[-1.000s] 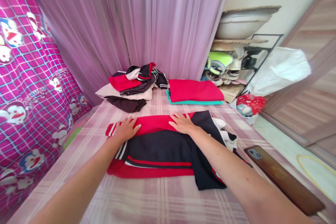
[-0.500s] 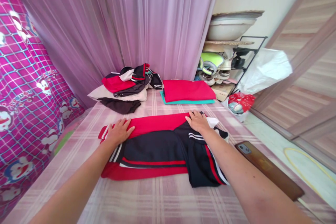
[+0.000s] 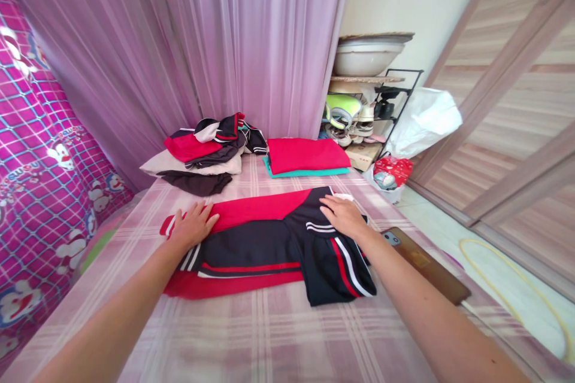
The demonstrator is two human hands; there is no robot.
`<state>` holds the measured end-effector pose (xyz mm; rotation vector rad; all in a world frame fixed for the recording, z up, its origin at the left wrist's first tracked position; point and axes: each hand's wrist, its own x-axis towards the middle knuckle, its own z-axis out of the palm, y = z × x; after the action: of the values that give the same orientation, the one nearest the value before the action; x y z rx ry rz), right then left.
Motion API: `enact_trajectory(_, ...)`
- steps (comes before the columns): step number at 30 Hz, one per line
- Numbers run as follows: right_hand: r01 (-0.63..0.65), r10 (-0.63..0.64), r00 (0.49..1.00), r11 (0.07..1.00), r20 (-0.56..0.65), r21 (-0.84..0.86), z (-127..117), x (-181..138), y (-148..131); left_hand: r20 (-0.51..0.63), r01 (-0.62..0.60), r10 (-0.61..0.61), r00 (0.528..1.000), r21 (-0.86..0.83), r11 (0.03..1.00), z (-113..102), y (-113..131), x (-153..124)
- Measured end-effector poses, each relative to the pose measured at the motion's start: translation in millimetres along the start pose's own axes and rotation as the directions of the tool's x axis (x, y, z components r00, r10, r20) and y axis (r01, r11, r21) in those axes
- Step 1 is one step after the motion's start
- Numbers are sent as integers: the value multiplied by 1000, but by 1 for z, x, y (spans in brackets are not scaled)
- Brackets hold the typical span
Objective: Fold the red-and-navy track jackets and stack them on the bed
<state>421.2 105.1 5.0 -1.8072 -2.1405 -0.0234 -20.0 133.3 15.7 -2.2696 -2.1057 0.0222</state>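
A red and navy jacket (image 3: 251, 245) with white and red stripes lies partly folded on the checked bedsheet (image 3: 251, 335). Its navy sleeve (image 3: 339, 269) is doubled over at the right end. My left hand (image 3: 193, 226) rests flat on the jacket's left end, fingers spread over the red cloth and striped cuff. At the upper right, my right hand (image 3: 345, 216) lies over the navy part by the white-edged end, its fingers stretched out and apart. Neither hand grips anything. What lies under the palms is hidden.
Behind the jacket sit a folded red garment (image 3: 309, 155) on a turquoise one and a heap of loose clothes (image 3: 202, 152). A brown-cased phone (image 3: 426, 263) with a cable lies right of my right forearm. Further back stands a shoe rack (image 3: 395, 114) beside a white bag (image 3: 424, 122).
My right hand has slid rightward across the jacket, uncovering more navy cloth. The left hand stays on the left end. The view has shifted a little to the right.
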Motion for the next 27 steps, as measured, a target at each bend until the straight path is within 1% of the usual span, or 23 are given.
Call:
enact_trajectory(2,-59,71,991,992,-112,114,-5,-8,13,-94,-45,45,995,5,999,-5,7,-14)
enact_trajectory(4,-163,205,963,960,-174,229,-7,-19,25,-165,-115,110,980,-21,993,-10,21,-30)
enact_trajectory(6,-291,367,906,902,-213,318,-5,-33,35,-198,-197,176,964,-95,976,-17,47,-44)
enact_trajectory(8,-373,485,839,843,-248,388,0,-44,40,-194,-277,239,952,-203,939,-25,81,-55)
enact_trajectory(9,-386,516,815,822,-263,418,3,-49,40,-190,-312,269,944,-253,916,-29,100,-59)
enact_trajectory(11,-373,537,797,799,-278,472,7,-54,40,-183,-396,354,917,-330,857,-34,139,-63)
enact_trajectory(13,-350,537,799,781,-270,517,11,-57,38,-190,-455,414,890,-397,797,-36,175,-62)
enact_trajectory(15,-333,537,805,761,-252,556,12,-57,37,-178,-460,428,886,-449,766,-35,203,-58)
enact_trajectory(16,-330,538,807,752,-243,571,13,-58,36,-155,-448,428,890,-466,763,-34,214,-55)
enact_trajectory(18,-324,542,807,737,-233,593,14,-59,36,-79,-402,417,906,-470,786,-32,230,-49)
enact_trajectory(20,-313,537,811,733,-231,603,14,-60,37,-17,-355,389,921,-445,822,-31,239,-44)
enact_trajectory(24,-307,512,830,752,-223,583,14,-61,37,7,-295,332,943,-438,849,-36,244,-42)
enact_trajectory(27,-313,485,846,787,-220,531,12,-61,38,29,-248,294,955,-463,851,-40,241,-44)
